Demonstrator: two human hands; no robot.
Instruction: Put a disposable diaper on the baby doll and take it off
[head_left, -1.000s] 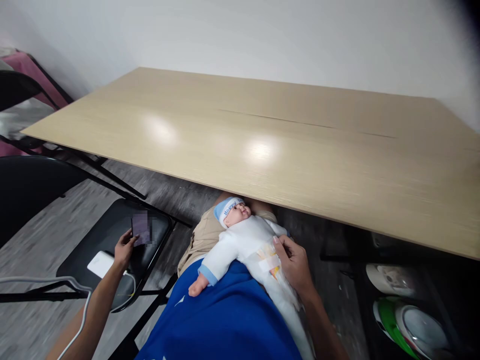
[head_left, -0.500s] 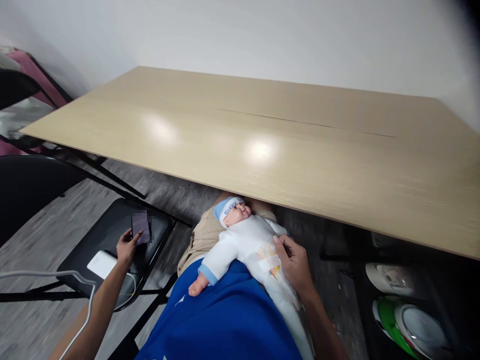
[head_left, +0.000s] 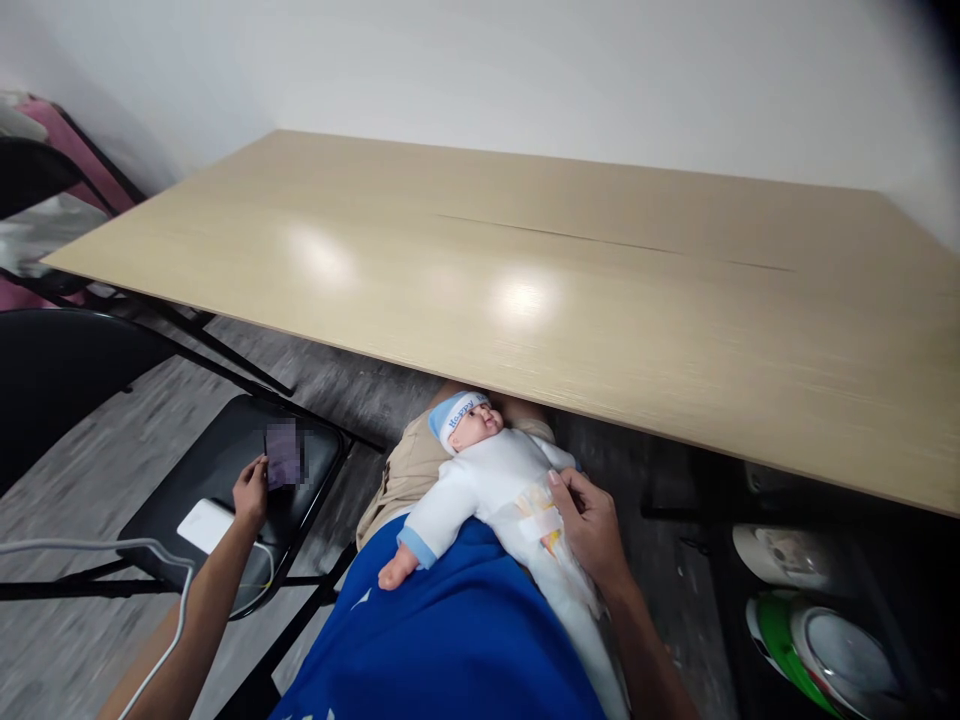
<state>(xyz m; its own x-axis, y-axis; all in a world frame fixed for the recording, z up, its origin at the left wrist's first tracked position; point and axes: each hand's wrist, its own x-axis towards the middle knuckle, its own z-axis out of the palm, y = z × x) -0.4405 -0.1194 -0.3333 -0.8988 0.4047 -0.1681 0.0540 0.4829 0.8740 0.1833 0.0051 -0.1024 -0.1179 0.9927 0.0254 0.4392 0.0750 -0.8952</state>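
Observation:
A baby doll (head_left: 487, 480) in a white outfit with a blue-and-white cap lies on its back across my lap. My right hand (head_left: 589, 520) is closed at the doll's side, thumb on its torso and fingers curled. Beside the thumb, a crinkled clear-and-white piece with yellow print (head_left: 538, 515) covers the doll's belly; whether it is a wrapper or part of the clothing is unclear. To the left, my left hand (head_left: 251, 492) has its fingers closed at the near-left edge of a phone (head_left: 285, 455) over the chair seat. The phone's screen is pixelated.
A black folding chair (head_left: 217, 430) stands at my left with a white power bank (head_left: 205, 525) and a cable (head_left: 184, 600). The wooden table (head_left: 600, 330) has its edge over my knees. At lower right are a white item (head_left: 780, 555) and a green-and-white round object (head_left: 840, 650).
My left thumb has drawn back off the phone's screen, leaving the fingers at its edge. My right hand and the doll have stayed in place.

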